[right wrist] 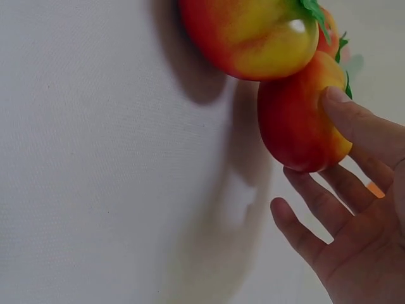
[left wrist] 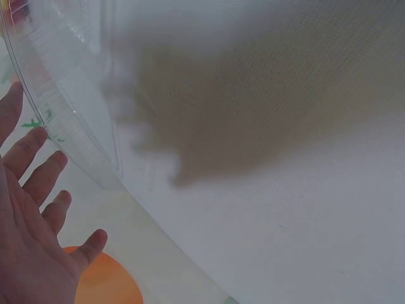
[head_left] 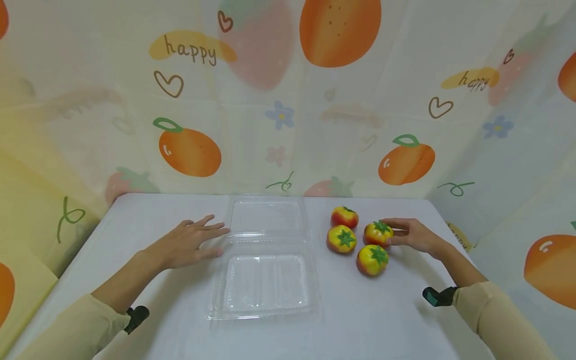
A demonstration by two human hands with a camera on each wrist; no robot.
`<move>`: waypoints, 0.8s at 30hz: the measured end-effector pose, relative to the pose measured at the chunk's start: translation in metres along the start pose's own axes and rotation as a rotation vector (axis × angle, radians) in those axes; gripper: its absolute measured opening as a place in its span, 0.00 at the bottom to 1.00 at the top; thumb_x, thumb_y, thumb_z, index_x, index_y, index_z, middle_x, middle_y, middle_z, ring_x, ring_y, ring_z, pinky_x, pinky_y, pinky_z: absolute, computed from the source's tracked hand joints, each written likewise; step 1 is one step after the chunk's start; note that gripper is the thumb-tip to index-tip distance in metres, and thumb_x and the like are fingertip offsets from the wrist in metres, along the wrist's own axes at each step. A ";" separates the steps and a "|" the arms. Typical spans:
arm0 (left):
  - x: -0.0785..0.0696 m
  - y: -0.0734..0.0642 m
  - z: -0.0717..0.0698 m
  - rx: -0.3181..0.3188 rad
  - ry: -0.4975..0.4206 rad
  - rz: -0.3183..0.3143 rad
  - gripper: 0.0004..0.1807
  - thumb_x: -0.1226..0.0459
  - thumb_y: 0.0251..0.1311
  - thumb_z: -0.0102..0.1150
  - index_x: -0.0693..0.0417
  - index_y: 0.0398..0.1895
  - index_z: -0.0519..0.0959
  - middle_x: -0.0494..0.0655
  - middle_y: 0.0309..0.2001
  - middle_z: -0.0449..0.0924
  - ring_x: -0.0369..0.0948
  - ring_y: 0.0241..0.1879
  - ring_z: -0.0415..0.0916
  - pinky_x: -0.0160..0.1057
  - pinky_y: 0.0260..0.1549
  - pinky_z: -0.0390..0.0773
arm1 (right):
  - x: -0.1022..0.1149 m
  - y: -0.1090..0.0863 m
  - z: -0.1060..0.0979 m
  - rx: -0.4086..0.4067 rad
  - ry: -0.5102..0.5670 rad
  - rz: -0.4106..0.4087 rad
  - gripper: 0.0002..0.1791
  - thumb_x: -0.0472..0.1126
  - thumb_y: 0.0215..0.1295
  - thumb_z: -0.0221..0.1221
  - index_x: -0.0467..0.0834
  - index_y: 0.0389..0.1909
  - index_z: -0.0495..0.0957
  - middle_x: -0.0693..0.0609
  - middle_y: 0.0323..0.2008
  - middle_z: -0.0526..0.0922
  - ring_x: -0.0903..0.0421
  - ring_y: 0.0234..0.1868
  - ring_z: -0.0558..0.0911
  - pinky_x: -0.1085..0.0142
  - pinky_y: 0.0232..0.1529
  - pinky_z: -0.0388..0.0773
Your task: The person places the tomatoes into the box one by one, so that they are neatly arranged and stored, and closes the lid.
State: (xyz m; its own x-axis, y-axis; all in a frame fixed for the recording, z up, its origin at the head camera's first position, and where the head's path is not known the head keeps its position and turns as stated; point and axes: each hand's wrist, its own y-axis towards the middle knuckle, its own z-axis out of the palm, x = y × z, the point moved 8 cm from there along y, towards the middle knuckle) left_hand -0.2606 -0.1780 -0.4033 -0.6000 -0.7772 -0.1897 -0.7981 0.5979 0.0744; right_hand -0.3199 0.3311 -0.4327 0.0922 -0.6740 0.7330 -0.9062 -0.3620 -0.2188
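Observation:
My right hand (head_left: 416,236) is at the far right tomato (head_left: 378,233), which is yellow and red with a green star-shaped calyx. In the right wrist view the thumb lies on this tomato (right wrist: 304,117) and fingertips touch its other side; the little finger stands off it. Three more such tomatoes sit close by: one at the back (head_left: 344,217), one at the left (head_left: 341,239) and one nearer (head_left: 372,260). A clear plastic clamshell box (head_left: 265,312) lies opened flat. Beside its left edge my left hand (head_left: 189,243) hovers with spread fingers, holding nothing.
All of it is on a white-covered table (head_left: 360,320). Behind and at the sides hangs a cloth (head_left: 306,150) printed with fruit and hearts. The box's lid (head_left: 267,216) lies toward the back edge.

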 end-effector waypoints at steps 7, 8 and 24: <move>0.000 -0.001 0.001 0.001 0.000 0.003 0.31 0.47 0.67 0.57 0.49 0.69 0.73 0.51 0.67 0.72 0.59 0.72 0.57 0.66 0.59 0.66 | 0.008 -0.002 -0.007 -0.002 -0.032 -0.009 0.38 0.47 0.65 0.65 0.36 0.72 0.64 0.33 0.69 0.66 0.30 0.68 0.66 0.44 0.59 0.73; 0.001 -0.001 0.001 0.000 0.002 0.002 0.31 0.46 0.67 0.57 0.49 0.69 0.73 0.51 0.67 0.72 0.59 0.72 0.58 0.66 0.59 0.66 | 0.010 -0.002 -0.008 -0.003 -0.039 -0.011 0.38 0.47 0.65 0.65 0.36 0.72 0.64 0.33 0.69 0.66 0.30 0.68 0.67 0.43 0.59 0.73; 0.000 -0.001 0.001 0.005 0.009 0.002 0.31 0.46 0.67 0.56 0.49 0.69 0.73 0.50 0.67 0.73 0.59 0.72 0.58 0.65 0.59 0.66 | 0.057 -0.002 -0.020 -0.038 -0.066 -0.105 0.35 0.44 0.66 0.66 0.35 0.70 0.66 0.34 0.66 0.70 0.31 0.65 0.70 0.48 0.57 0.77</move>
State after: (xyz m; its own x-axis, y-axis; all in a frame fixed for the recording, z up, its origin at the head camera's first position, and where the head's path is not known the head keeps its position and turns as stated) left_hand -0.2602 -0.1782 -0.4039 -0.6017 -0.7780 -0.1805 -0.7969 0.6001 0.0696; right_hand -0.3209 0.3063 -0.3778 0.2132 -0.6749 0.7065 -0.9051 -0.4087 -0.1173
